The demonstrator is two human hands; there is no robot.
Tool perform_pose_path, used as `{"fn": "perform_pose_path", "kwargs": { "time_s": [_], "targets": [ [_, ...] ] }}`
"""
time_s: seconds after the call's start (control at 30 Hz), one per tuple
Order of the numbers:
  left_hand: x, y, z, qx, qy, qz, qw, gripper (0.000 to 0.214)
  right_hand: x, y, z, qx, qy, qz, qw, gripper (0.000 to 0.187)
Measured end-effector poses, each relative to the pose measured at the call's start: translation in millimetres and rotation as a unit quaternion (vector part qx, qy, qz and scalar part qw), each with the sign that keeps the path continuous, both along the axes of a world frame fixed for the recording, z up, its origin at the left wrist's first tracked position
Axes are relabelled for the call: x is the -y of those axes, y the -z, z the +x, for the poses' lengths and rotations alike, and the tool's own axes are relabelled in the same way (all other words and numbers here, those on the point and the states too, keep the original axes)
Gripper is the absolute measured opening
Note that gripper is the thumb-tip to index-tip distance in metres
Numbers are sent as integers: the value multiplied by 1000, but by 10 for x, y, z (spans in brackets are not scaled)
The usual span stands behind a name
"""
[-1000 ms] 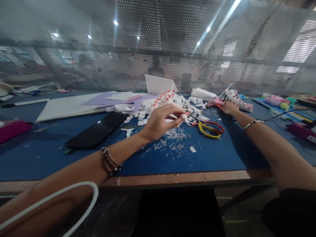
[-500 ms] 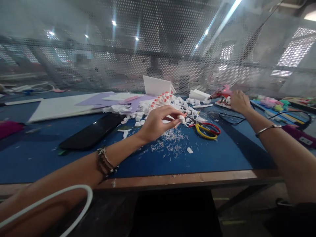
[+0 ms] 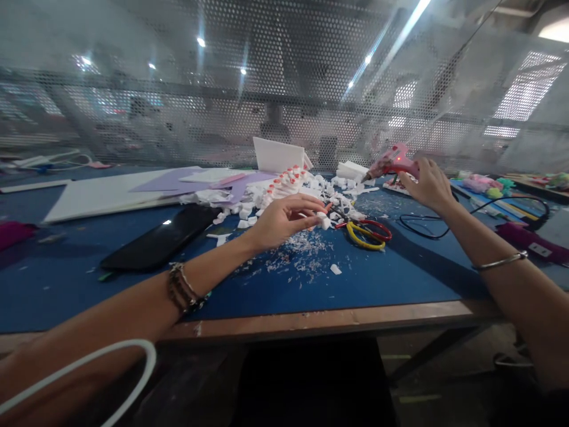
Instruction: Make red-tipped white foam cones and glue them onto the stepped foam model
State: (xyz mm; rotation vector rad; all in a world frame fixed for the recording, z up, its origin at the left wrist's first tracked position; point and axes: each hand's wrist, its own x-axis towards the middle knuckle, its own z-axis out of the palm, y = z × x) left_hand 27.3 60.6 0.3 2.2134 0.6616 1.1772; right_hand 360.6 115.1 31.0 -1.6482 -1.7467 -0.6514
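Pointing left, the pink glue gun [image 3: 391,161] slants downward lengthwise

2 bare arms are stretched forward and angled inward. The left forearm [image 3: 133,311] is laid diagonally from the lower left, its wrist ringed by dark, beaded-looking bracelets [image 3: 180,287]. The bare left hand [image 3: 278,222] is turned sideways, its fingers [image 3: 306,201] bent over the thumb [image 3: 304,225] in a fingertip pinch. The right forearm [image 3: 475,237] is extended from the lower right, encircled by a thin, silver-coloured metal bangle [image 3: 502,261]. The bare right hand [image 3: 429,185] is raised, well apart from the left, its fingers curled in a grip, its thumb pointed inward.
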Motion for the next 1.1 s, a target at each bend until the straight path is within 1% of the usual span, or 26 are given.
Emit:
{"fn": "perform_pose_path", "kwargs": {
  "time_s": [0.13, 0.3, 0.37, 0.5, 0.57, 0.67, 0.83, 1.0, 1.1],
  "targets": [
    [32, -7, 25, 28, 1, -45, 999, 21, 60, -57, -141, -34, -34, -15, 999, 27],
    [138, -23, 120, 79, 13, -89, 993, 20, 219, -75, -458, -73, -92, -20, 993, 27],
    [153, -10, 151, 106, 3, -104, 989, 22, 287, -66, -573, -79, -116, -20, 990, 27],
    [107, 50, 164, 132, -41, -128, 982, 27, 376, -42, -707, -65, -142, -18, 988, 26],
    [70, 83, 160, 142, -54, -134, 979, 29, 389, -32, -729, -62, -146, -18, 987, 25],
    [27, 115, 156, 141, -59, -122, 981, 29, 383, -24, -729, -65, -145, -25, 987, 25],
    [-33, 118, 117, 137, -71, -121, 981, 28, 353, -31, -695, -70, -130, -30, 989, 28],
    [-98, 61, 15, 161, -100, -117, 975, 31, 284, -50, -580, -89, -106, -32, 990, 30],
    [-221, -36, -116, 183, -145, -125, 964, 35, 207, -46, -461, -106, -77, -36, 991, 31]
  ]
}}
